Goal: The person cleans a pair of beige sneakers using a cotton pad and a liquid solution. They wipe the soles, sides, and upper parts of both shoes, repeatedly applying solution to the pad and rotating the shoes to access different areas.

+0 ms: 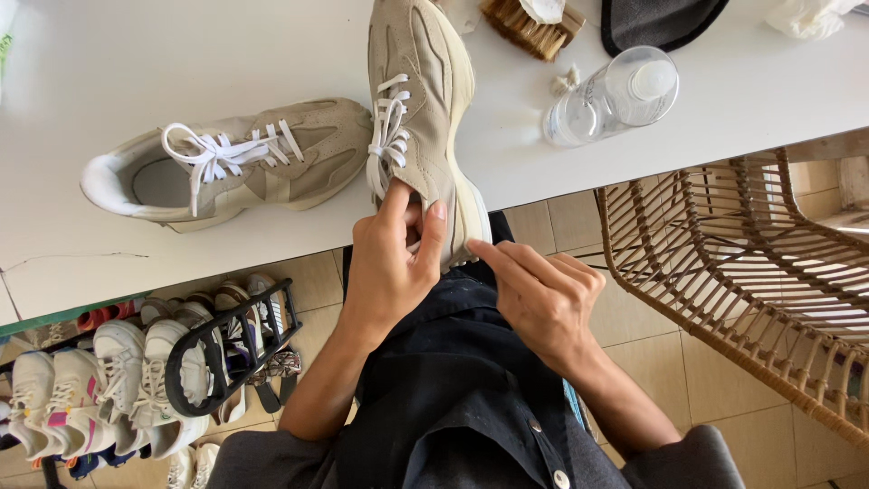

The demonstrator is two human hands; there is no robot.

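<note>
Head view, left to right: a rack of sneakers (136, 380) stands on the floor under the white tabletop (136, 72). On the tabletop lies a beige sneaker (244, 163) on its side, white laces tied. Beside it a second beige sneaker (421, 109) hangs heel-first over the tabletop's near edge. The left hand (389, 263) pinches its heel collar, thumb and fingers closed on it. The right hand (539, 294) touches the sole's edge, fingers loosely extended, grip holding nothing. Farther right lie a brush (529, 27), a clear bottle (611, 95) and a wicker chair (751, 272).
</note>
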